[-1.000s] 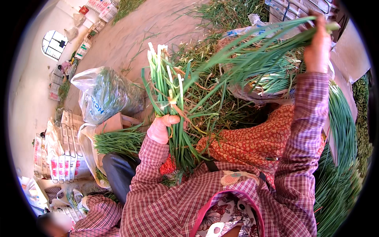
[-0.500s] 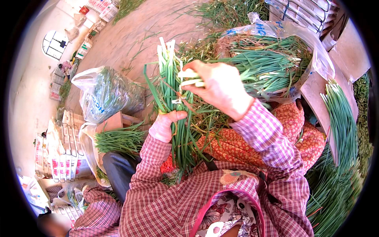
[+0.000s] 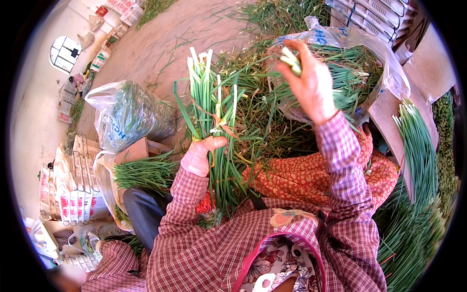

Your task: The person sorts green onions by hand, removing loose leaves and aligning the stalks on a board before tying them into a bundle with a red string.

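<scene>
My left hand [image 3: 197, 155] is closed round the middle of a bunch of green chives [image 3: 200, 97]; their pale ends point away from me and the leaves hang down toward my lap. A few stalks and brownish dry leaves stick out at the bunch's right side. Up and to the right, my right hand [image 3: 314, 90] pinches several short pale chive stalks [image 3: 290, 61] between thumb and fingers. Behind that hand lies a heap of uncleaned chives [image 3: 352, 92] with dry roots, in an opened clear plastic bag [image 3: 396, 80].
Loose trimmings [image 3: 272, 131] cover the ground ahead. A filled plastic bag [image 3: 134, 117] stands at left, near a small chive pile [image 3: 145, 172]. Tidy chives [image 3: 416, 141] lie on a board [image 3: 379, 109] at right. White crates [image 3: 372, 17] stand far right. Another person [image 3: 114, 265] sits at lower left.
My right hand has moved right and away from the bunch, over the bagged heap, still pinching pale stalks. My left hand keeps its hold on the bunch, nearly in place.
</scene>
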`<state>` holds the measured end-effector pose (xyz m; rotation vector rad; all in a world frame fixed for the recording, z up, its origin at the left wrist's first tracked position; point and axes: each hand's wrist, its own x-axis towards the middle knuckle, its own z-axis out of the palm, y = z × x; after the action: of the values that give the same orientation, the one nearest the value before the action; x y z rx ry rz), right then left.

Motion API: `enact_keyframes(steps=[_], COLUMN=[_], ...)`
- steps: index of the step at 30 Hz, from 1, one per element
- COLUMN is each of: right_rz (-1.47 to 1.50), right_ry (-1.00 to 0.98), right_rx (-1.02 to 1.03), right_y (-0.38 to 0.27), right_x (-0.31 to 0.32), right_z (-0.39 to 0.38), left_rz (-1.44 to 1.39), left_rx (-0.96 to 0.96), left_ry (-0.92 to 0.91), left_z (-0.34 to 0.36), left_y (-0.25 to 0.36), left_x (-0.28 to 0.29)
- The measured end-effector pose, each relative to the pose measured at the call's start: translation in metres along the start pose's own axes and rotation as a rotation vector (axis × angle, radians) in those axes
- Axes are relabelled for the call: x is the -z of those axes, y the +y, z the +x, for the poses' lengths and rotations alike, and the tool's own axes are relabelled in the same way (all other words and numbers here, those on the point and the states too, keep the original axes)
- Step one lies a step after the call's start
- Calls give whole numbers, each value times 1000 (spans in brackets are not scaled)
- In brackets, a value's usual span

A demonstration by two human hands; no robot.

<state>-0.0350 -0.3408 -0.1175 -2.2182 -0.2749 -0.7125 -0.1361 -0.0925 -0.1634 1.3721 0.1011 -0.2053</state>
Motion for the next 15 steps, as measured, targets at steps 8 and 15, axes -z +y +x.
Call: enact_keyframes(steps=[8, 15], right_rz=[223, 404], right_ry=[-214, 184], right_rx=[51, -362], right_y=[-38, 1], right_x=[-27, 53], right_z=[-32, 14], left_rz=[-5, -55], left_rx=[2, -29], left_ry=[41, -93], left_z=[1, -2], left_y=[7, 9], left_x=[-20, -5])
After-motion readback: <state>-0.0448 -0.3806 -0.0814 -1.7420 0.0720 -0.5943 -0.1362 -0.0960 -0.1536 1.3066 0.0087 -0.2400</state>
